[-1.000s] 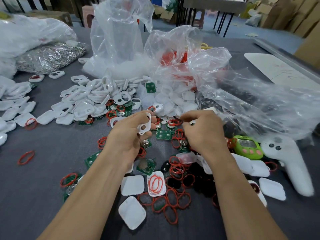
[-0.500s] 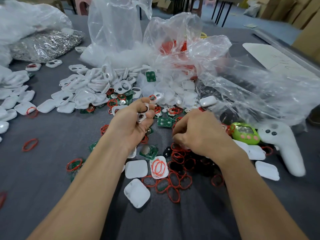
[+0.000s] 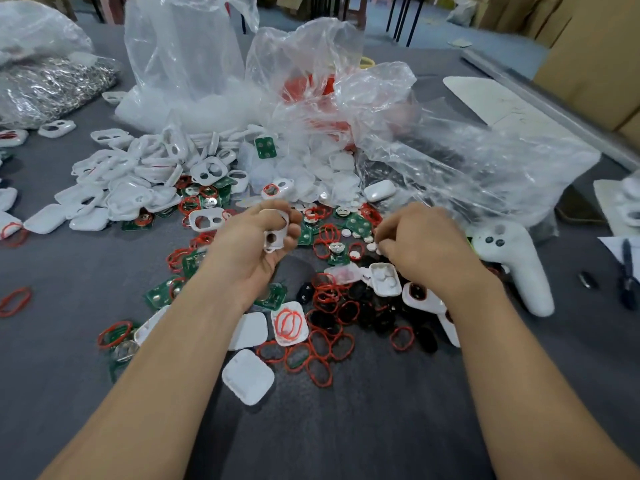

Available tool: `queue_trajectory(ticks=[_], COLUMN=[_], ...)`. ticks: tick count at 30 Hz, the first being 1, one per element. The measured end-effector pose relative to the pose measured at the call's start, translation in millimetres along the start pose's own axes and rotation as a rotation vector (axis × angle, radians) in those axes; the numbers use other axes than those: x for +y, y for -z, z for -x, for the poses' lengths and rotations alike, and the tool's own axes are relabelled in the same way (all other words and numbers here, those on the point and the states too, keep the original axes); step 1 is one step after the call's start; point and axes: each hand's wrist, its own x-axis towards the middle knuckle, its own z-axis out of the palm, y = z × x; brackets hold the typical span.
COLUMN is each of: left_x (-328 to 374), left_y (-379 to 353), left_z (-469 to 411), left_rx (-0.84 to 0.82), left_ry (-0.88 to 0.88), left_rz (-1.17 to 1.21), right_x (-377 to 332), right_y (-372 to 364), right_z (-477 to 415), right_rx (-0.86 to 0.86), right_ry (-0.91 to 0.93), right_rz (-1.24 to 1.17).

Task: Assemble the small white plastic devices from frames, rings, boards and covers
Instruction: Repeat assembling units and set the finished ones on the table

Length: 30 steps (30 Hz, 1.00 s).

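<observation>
My left hand [image 3: 254,247] grips a white plastic frame [image 3: 275,233] with two openings, held just above the table. My right hand [image 3: 424,245] is lowered with curled fingers onto a scatter of small white discs [image 3: 371,247]; whether the fingertips pinch one is hidden. Green boards [image 3: 358,223] and red rings [image 3: 322,355] lie strewn between and below my hands. White covers [image 3: 247,375] sit near my left forearm, one holding red rings [image 3: 290,322]. An open white shell [image 3: 382,278] with discs inside lies under my right wrist. A heap of white frames [image 3: 138,174] is at the far left.
Crumpled clear plastic bags [image 3: 433,147] rise behind the parts. A white game controller [image 3: 516,261] lies right of my right hand, pliers [image 3: 627,271] beyond it. A closed white device [image 3: 379,190] rests at the bag's foot. A bag of silver parts [image 3: 52,84] is far left.
My right hand has moved from the red rings up and right to the small white discs. My left hand still holds the white frame, turned slightly.
</observation>
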Motion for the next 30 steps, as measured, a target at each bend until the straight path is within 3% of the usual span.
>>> queue_trajectory(ticks=[9, 12, 16, 18, 20, 22, 25, 30], left_x=[-6, -7, -7, -7, -7, -6, -4, 0], left_y=[-3, -3, -3, -3, -5, -6, -5, -9], left_z=[2, 1, 1, 1, 0, -1, 1, 2], left_rx=[-0.018, -0.011, -0.028, -0.016, 0.009, 0.031, 0.024, 0.028], left_ry=[-0.013, -0.011, -0.003, -0.014, -0.032, -0.048, -0.056, -0.009], left_rz=[-0.122, -0.131, -0.045, 0.029, 0.091, 0.111, 0.114, 0.151], right_x=[-16, -13, -5, -14, -32, -49, -63, -65], right_y=[-7, -6, -7, -10, -16, -26, -38, -44], right_z=[-10, -13, -14, -9, -2, -1, -2, -1], right_rx=[0.071, 0.042, 0.204, 0.229, 0.013, -0.217, -0.384, -0.421], right_ry=[0.110, 0.080, 0.005, 0.009, -0.041, -0.095, -0.094, -0.125], right_rz=[0.128, 0.058, -0.297, -0.711, -1.251, -1.546, -1.681, -1.739])
